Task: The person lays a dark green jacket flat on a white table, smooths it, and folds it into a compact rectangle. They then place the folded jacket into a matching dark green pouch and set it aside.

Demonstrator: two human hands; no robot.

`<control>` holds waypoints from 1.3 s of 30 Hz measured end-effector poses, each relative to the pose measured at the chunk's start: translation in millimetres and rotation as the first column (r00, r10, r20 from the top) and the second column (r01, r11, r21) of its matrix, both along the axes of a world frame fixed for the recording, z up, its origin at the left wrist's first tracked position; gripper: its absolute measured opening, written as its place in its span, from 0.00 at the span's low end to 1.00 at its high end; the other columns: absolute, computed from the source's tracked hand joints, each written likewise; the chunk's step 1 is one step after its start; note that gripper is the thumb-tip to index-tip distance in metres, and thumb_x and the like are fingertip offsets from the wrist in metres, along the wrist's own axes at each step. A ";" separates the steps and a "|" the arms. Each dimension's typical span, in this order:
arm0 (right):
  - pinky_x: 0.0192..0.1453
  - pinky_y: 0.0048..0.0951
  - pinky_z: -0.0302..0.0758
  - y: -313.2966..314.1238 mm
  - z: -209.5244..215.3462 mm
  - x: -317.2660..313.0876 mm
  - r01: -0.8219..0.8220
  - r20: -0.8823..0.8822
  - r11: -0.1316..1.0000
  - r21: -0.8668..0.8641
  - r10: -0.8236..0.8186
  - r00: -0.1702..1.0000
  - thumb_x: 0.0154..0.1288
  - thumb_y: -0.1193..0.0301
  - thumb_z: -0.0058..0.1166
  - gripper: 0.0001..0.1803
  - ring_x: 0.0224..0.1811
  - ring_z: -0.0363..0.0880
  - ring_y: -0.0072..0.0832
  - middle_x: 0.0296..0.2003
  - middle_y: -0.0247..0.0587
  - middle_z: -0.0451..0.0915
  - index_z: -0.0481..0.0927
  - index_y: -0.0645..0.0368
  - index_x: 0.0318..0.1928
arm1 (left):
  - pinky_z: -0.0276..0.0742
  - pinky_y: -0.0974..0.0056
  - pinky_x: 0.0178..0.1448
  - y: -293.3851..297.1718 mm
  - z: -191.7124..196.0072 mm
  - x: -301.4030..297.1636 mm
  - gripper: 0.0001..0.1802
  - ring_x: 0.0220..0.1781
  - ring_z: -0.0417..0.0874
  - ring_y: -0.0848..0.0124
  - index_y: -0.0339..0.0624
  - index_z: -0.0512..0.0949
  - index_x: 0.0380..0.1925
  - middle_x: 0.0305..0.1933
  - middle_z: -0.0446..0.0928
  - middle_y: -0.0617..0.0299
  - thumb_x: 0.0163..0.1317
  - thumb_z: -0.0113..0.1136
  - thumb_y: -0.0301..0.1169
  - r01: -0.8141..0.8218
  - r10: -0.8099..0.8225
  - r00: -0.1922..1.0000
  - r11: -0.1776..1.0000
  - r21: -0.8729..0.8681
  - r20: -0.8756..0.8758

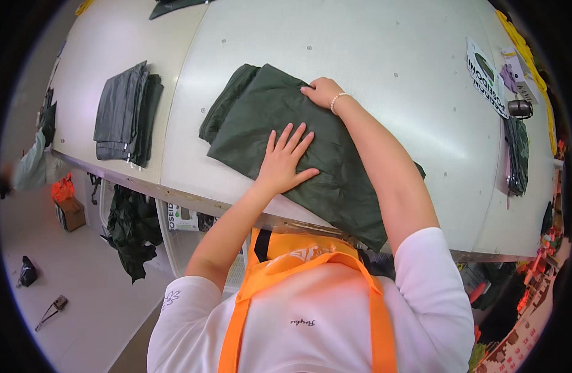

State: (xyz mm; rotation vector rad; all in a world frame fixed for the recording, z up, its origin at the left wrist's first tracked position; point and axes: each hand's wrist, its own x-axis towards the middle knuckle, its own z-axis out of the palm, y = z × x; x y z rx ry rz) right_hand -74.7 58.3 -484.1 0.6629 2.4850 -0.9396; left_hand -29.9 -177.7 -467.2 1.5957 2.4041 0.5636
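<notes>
A dark green folded piece of thin, smooth cloth, perhaps a garment, lies on the pale table in front of me. Its near right part hangs over the table's front edge against my apron. My left hand rests flat on the middle of it, fingers spread. At its far edge, my right hand has its fingers curled and closed on the cloth; a beaded bracelet circles that wrist. Under the cloth's left side, more folded layers of the same green show.
Left on the table lies a stack of folded dark garments. Far right are a printed sheet, a small black cylinder and another dark green bundle. Below the front edge, dark green cloth hangs over a white bin.
</notes>
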 end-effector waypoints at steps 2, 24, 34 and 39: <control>0.50 0.37 0.73 7.1 -6.5 -0.3 0.003 0.007 0.999 -0.054 -0.003 1.000 0.63 0.50 0.48 0.26 0.42 0.80 0.40 0.38 0.50 0.82 0.82 0.61 0.42 | 0.39 0.43 0.73 -1.7 -5.9 -2.3 0.44 0.75 0.48 0.55 0.53 0.58 0.68 0.74 0.51 0.60 0.53 0.58 0.57 0.018 -0.017 0.999 1.000 -0.007 0.039; 0.57 0.34 0.70 -65.9 3.1 372.0 0.595 -0.005 0.162 -0.787 -0.967 0.256 0.68 0.63 0.53 0.46 0.54 0.72 0.32 0.57 0.50 0.70 0.35 0.51 0.73 | 0.44 0.52 0.74 48.4 -6.3 65.1 0.35 0.75 0.49 0.58 0.40 0.57 0.67 0.75 0.47 0.55 0.63 0.51 0.42 0.020 -0.029 0.994 0.996 0.089 0.101; 0.56 0.24 0.70 -76.3 96.6 335.8 0.485 -0.398 0.688 -0.539 -0.716 0.573 0.62 0.78 0.54 0.38 0.53 0.72 0.24 0.59 0.42 0.69 0.54 0.53 0.70 | 0.47 0.51 0.72 51.5 -13.2 32.1 0.33 0.72 0.53 0.56 0.55 0.61 0.67 0.71 0.55 0.55 0.63 0.50 0.50 -0.062 0.010 0.942 0.988 0.144 0.336; 0.57 0.24 0.71 -69.2 97.8 334.5 0.476 -0.331 0.683 -0.554 -0.705 0.627 0.62 0.81 0.53 0.35 0.55 0.71 0.24 0.61 0.41 0.66 0.57 0.58 0.68 | 0.50 0.49 0.70 56.6 -12.8 33.8 0.34 0.68 0.58 0.57 0.56 0.67 0.63 0.67 0.61 0.58 0.58 0.51 0.58 -0.057 0.049 0.998 0.983 0.172 0.051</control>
